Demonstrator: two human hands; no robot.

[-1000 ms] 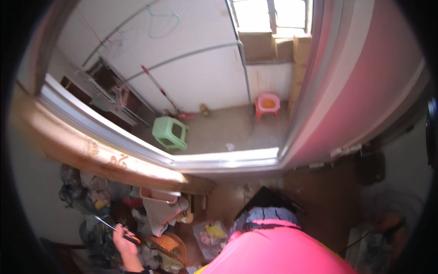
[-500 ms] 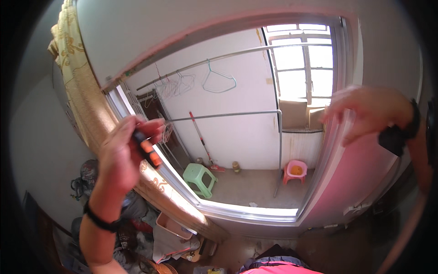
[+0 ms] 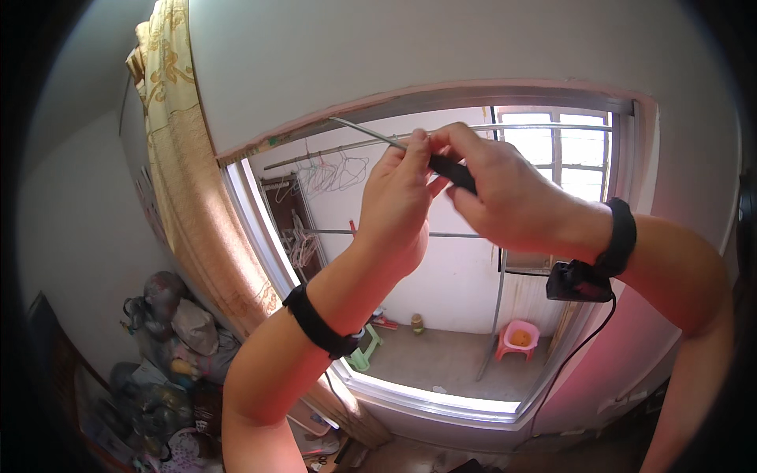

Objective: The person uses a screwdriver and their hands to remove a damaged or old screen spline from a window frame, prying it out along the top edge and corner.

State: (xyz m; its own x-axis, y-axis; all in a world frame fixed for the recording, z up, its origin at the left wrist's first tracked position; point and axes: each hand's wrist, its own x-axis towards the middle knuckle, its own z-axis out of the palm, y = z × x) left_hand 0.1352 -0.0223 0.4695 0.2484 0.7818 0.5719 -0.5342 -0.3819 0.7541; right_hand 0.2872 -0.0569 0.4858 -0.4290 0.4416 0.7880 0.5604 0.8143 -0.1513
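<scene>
Both hands are raised in front of the upper part of a window frame [image 3: 457, 101]. They hold a screwdriver [image 3: 453, 170] with a dark handle and a long metal shaft. My right hand [image 3: 512, 189] is closed around the handle's back end. My left hand [image 3: 398, 189] pinches the tool farther forward, where shaft and handle meet. The shaft slants up and left, its tip at the lower edge of the frame's top; whether it touches is hard to tell. Dark bands circle both wrists, and a small black box [image 3: 579, 281] with a cable hangs at the right one.
A patterned yellow curtain [image 3: 197, 181] hangs at the left. Bagged items [image 3: 162, 394] are piled below it. Beyond the opening are hangers [image 3: 335, 173] on a rail, a green stool [image 3: 365, 348], a pink seat [image 3: 518, 339] and a barred window [image 3: 556, 150].
My hands have come up and together from either side of the window. The screwdriver, earlier in my left hand alone, is now held by both hands with its tip at the frame's top.
</scene>
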